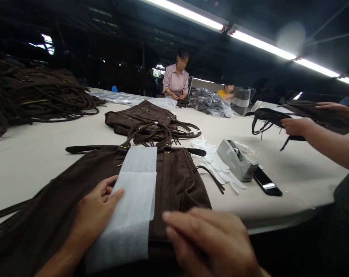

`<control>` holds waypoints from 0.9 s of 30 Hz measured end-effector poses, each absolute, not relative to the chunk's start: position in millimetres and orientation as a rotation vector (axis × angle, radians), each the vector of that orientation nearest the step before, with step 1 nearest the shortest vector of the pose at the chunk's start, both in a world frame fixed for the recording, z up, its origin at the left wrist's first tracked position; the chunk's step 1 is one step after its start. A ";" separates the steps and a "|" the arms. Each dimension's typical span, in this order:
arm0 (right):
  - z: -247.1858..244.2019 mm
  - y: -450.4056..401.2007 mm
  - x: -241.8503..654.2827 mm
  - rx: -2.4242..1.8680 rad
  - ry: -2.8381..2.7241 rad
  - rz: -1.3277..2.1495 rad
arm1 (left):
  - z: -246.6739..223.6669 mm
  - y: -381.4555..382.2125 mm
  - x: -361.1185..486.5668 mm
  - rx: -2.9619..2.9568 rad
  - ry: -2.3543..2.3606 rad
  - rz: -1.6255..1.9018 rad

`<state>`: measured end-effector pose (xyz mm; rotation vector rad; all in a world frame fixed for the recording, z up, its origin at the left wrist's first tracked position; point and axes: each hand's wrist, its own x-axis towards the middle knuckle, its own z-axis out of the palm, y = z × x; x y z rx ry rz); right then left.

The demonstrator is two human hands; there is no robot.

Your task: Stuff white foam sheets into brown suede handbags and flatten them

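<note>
A dark brown handbag [174, 177] lies flat on the table before me, its looped handles [149, 132] pointing away. A strip of thin white wrapping paper [134, 200] runs down its front, folded over on itself. My left hand [101, 204] pinches the strip's left edge between thumb and fingers. To the right, above the bag's lower edge, my right hand [211, 238] is closed with its fingers pressed together and slightly blurred. Anything inside it is hidden.
A grey tape dispenser [236, 159], a black phone [267, 181] and white paper tags [214, 163] lie right. Another brown bag [142, 115] lies behind; more bags [41, 92] are piled left. A co-worker's hands [299, 127] hold a dark bag at right. Another person [176, 80] stands behind.
</note>
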<state>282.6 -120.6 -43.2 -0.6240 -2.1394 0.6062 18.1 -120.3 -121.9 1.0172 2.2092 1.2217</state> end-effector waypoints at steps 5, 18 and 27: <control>4.8 -20.2 188.5 -0.396 -2.713 0.365 | -121.4 -121.6 15.6 1.093 2.190 1.209; -64.7 61.5 116.1 -0.342 -2.865 1.085 | -134.2 -125.7 16.3 0.941 2.047 1.442; -78.1 74.3 100.7 0.139 -3.026 0.676 | -134.4 -118.2 10.3 1.025 2.235 1.246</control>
